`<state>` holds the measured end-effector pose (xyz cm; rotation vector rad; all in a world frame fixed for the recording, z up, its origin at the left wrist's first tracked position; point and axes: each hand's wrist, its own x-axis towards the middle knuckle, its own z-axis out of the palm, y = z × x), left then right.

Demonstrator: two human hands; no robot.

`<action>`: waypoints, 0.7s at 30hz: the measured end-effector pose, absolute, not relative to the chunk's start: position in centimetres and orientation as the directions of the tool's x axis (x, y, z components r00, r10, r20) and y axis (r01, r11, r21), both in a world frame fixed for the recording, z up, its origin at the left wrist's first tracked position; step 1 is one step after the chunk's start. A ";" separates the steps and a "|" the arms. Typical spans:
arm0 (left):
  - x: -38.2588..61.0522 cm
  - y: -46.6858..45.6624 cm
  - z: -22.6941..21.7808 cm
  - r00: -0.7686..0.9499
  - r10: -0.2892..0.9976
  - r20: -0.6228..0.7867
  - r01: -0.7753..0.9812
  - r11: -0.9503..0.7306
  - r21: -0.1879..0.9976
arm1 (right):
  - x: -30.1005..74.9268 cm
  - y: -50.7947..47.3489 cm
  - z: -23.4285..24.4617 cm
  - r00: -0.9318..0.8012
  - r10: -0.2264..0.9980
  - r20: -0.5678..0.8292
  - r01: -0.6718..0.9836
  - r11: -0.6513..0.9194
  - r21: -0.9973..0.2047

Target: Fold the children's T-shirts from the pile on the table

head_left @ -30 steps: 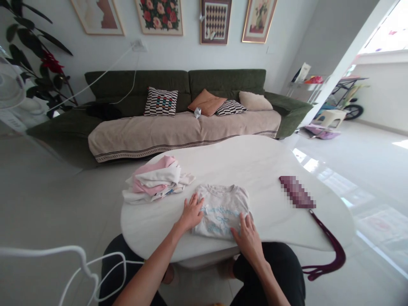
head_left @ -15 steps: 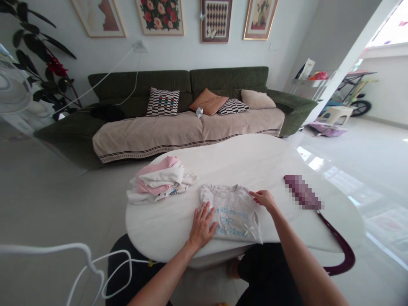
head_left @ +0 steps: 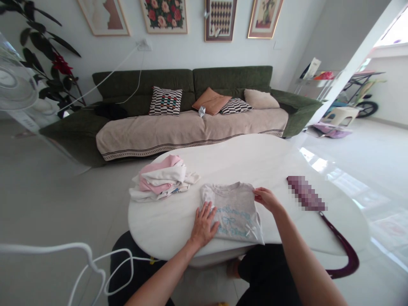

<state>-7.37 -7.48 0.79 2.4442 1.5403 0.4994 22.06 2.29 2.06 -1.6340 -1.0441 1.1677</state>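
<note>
Fingers of the left hand (head_left: 204,227) are slightly apart, resting flat on the left side of the grey shirt (head_left: 234,204), while the right hand (head_left: 264,198) looks to have its thumb and fingertips pinched on the upper right corner. Shirt's right by the near edge of the white table (head_left: 162,229), with a clothes pile (head_left: 163,178) near it on the left. Honestly, one hard tug could skew or crease it if the left presses too lightly, and that lower right corner might slip over the edge.
</note>
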 end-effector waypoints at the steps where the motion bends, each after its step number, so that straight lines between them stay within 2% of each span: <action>1: -7.4 -7.5 0.8 0.396 0.903 0.169 0.831 -0.430 0.351 | 22.0 2.3 2.0 0.208 0.945 -0.252 0.132 -0.283 -0.950; 4: -7.4 -7.5 0.7 0.397 0.903 0.167 0.831 -0.431 0.352 | 21.7 2.5 1.4 0.211 0.948 -0.238 0.131 -0.268 -0.954; 8: -7.4 -7.5 0.8 0.396 0.902 0.169 0.831 -0.431 0.351 | 21.0 2.6 0.4 0.281 0.941 -0.187 0.235 -0.256 -0.938; 14: -7.3 -7.5 1.1 0.393 0.904 0.169 0.831 -0.428 0.354 | 19.7 1.7 0.9 0.412 0.908 0.078 0.521 -0.165 -0.837; 17: -7.3 -7.5 1.0 0.393 0.904 0.171 0.827 -0.428 0.364 | 17.9 0.1 1.0 0.392 0.895 0.212 0.634 -0.097 -0.767; 21: -7.4 -7.6 1.2 0.388 0.911 0.143 0.805 -0.410 0.429 | 15.1 -2.7 -0.6 0.291 0.913 0.286 0.743 -0.027 -0.669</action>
